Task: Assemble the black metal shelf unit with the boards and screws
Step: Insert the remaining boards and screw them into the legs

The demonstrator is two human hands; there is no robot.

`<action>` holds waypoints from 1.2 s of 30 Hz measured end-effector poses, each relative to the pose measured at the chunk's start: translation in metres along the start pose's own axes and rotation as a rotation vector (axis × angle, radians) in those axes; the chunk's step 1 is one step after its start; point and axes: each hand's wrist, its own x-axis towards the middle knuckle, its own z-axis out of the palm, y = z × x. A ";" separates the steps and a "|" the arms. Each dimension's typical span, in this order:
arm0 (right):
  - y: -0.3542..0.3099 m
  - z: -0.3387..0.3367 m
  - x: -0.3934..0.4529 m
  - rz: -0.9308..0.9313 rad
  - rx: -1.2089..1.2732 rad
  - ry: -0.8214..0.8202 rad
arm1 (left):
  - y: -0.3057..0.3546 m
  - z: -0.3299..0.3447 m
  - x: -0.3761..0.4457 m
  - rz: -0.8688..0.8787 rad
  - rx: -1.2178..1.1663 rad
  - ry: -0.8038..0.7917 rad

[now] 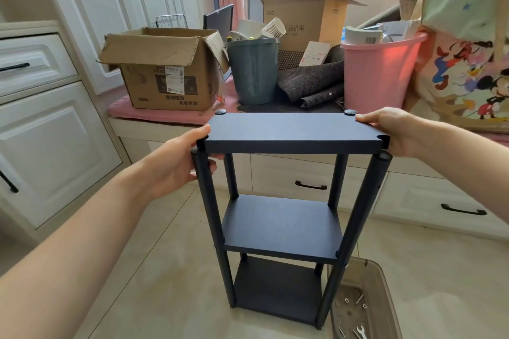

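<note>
A person's left hand [176,157] and right hand [391,132] clasp opposite ends of the top board [292,129], apparently to seat it on the posts of the shelf unit [281,228] standing between them. Down beside the right hand, a tray [385,283] keeps screws [355,300] and a wrench [360,331] close.

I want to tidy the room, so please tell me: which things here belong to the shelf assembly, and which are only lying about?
Belongs to the job:
shelf unit
top board
tray of screws and wrench

Lying about:
cardboard box
grey bin
pink bucket
cartoon bag
</note>
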 end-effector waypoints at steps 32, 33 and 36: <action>0.000 0.013 -0.023 -0.076 0.140 0.114 | 0.024 -0.003 0.083 -0.076 0.108 0.151; 0.000 0.013 -0.023 -0.081 0.143 0.121 | 0.023 -0.003 0.085 -0.064 0.095 0.144; 0.002 0.015 -0.019 -0.089 0.153 0.163 | 0.018 -0.004 0.093 -0.045 0.009 0.119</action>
